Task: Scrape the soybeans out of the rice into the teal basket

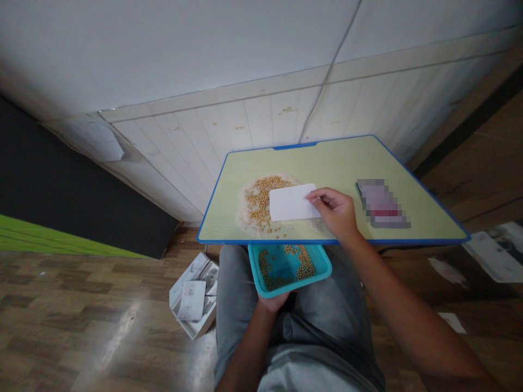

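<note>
Between the thumb and fingers of my right hand (337,212) is a white card (292,203), held over the tabletop at the right side of a pile. The pile mixes round tan beans, which look like soybeans (261,204), with pale grains like rice (245,209). Below the table's front edge, my left hand (273,301) supports a turquoise plastic basket (292,287) from underneath, its fingers mostly hidden by it. More beans lie inside the basket, gathered along its left and right sides. A few loose beans sit near the table edge.
The small table (327,158) has a pale green top and blue rim, close to a white panelled wall (261,120). A pixelated flat object (382,204) lies at its right. On the floor at left stands a white box (194,296) holding papers.
</note>
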Demonstrator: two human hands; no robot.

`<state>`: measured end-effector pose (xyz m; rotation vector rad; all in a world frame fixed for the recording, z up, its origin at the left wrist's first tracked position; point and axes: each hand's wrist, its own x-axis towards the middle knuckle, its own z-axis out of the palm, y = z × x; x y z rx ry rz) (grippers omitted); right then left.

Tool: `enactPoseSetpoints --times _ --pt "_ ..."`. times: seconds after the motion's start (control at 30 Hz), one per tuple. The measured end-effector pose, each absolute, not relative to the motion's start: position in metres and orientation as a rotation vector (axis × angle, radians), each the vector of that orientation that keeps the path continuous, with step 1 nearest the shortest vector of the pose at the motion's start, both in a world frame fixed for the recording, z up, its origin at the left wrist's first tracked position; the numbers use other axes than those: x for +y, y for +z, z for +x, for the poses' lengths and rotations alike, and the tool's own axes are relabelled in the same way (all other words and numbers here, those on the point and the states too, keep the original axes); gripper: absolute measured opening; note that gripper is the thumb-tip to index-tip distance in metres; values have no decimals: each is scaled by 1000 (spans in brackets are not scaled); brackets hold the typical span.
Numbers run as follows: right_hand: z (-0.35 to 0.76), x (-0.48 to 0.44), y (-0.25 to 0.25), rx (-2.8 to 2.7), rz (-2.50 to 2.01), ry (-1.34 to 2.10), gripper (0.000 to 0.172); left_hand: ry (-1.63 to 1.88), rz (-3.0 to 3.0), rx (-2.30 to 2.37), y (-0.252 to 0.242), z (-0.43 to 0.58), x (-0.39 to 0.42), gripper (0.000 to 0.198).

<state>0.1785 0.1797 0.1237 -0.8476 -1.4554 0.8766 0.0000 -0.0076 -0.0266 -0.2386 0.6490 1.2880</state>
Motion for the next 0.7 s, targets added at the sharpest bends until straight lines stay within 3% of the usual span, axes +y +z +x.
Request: enactPoseSetpoints --times 0.7 --pt "178 174 134 -1560 -755 1052 36 1298 -221 662 -26 -2 -8 75"
